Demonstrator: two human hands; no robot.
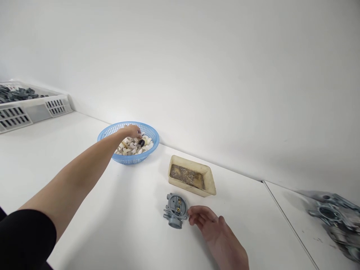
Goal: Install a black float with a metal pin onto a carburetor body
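Note:
My left hand (132,131) reaches into a blue plastic basket (131,160) at the upper left of centre. Its fingers point down among white and yellowish plastic pieces (129,149), and their tips are hidden. Just below those fingers lies a black rounded piece (141,143). A grey metal carburetor body (176,210) rests on the white table, its round open chamber facing up with brass parts inside. At its right edge is my right hand (212,228), palm turned inward, fingers loosely bent and apart, holding nothing. The fingertips are close to the carburetor; whether they touch it I cannot tell.
Behind the carburetor stands a cream tray (209,183) with many thin metal pins. A white slotted crate (39,112) of dark grey parts is at the far left. More metal carburetor bodies (337,217) are piled at the right, beyond a table seam. A white wall rises behind.

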